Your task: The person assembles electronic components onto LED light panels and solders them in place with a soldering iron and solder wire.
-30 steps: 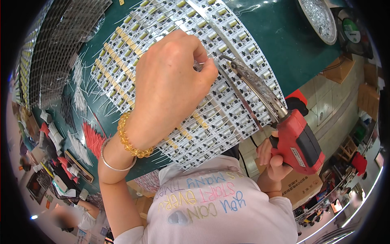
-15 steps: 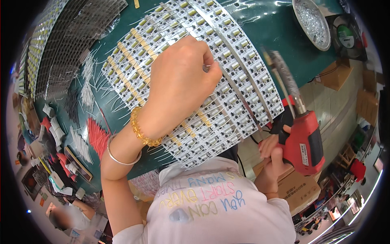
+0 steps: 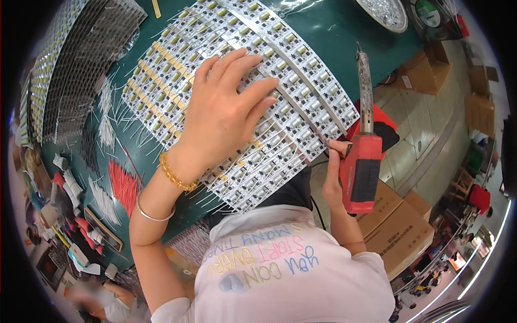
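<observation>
A wide panel of many small white circuit boards (image 3: 318, 81) lies on the green table, each board bearing a yellowish or silver cylindrical part. Thin white wires stick out from several rows, and tan strips (image 3: 161, 89) cross its left part. My left hand (image 3: 218, 116) rests over the panel's middle, palm down, its fingers spread and holding nothing I can see. Beside the panel's right corner, my right hand (image 3: 333, 180) grips a red and black soldering gun (image 3: 362, 172), its long metal tip pointing away from me. The gun's body hides some of the gripping fingers.
Bundles of red wires (image 3: 123, 183), white wires (image 3: 106, 126) and black wires (image 3: 89, 148) lie left of the panel. Stacked panels (image 3: 86, 75) stand at the far left. A metal bowl (image 3: 385, 16) sits far right. Cartons (image 3: 423, 70) stand on the floor; another person (image 3: 116, 301) is lower left.
My left hand has gone from closed to spread fingers and lifted off its pinch. The soldering gun has swung more upright and come closer to the panel's corner. The whole view has shifted slightly.
</observation>
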The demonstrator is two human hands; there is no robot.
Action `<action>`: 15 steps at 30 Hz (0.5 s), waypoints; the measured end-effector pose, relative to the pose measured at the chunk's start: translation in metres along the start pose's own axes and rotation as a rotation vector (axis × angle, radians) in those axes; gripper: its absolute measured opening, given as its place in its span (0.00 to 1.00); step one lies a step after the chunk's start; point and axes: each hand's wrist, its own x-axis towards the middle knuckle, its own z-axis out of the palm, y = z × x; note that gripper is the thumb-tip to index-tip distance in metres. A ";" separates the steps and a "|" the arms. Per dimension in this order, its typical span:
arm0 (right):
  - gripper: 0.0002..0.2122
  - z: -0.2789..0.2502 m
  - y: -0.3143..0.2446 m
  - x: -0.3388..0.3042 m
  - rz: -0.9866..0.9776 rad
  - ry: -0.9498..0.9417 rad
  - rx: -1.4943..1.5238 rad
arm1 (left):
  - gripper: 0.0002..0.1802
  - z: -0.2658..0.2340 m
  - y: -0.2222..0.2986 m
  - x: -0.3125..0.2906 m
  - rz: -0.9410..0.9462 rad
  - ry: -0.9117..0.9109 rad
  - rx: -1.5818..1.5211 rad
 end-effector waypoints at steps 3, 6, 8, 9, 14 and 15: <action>0.07 0.003 -0.002 -0.004 -0.017 0.031 -0.040 | 0.11 0.001 0.000 0.001 0.018 -0.004 0.016; 0.06 0.008 0.003 -0.007 -0.110 0.101 -0.127 | 0.11 0.005 -0.002 -0.001 0.045 0.026 0.022; 0.06 0.007 -0.003 -0.004 -0.083 0.092 -0.067 | 0.10 0.005 -0.004 -0.001 0.066 0.062 0.029; 0.06 0.006 -0.005 -0.003 -0.050 0.078 -0.011 | 0.10 0.004 -0.004 -0.002 0.061 0.042 0.023; 0.04 0.008 -0.001 -0.005 -0.060 0.075 0.090 | 0.11 -0.004 0.000 -0.001 0.043 0.015 0.004; 0.04 0.008 -0.001 -0.005 0.040 0.048 0.220 | 0.11 -0.005 0.001 -0.001 0.039 0.023 0.012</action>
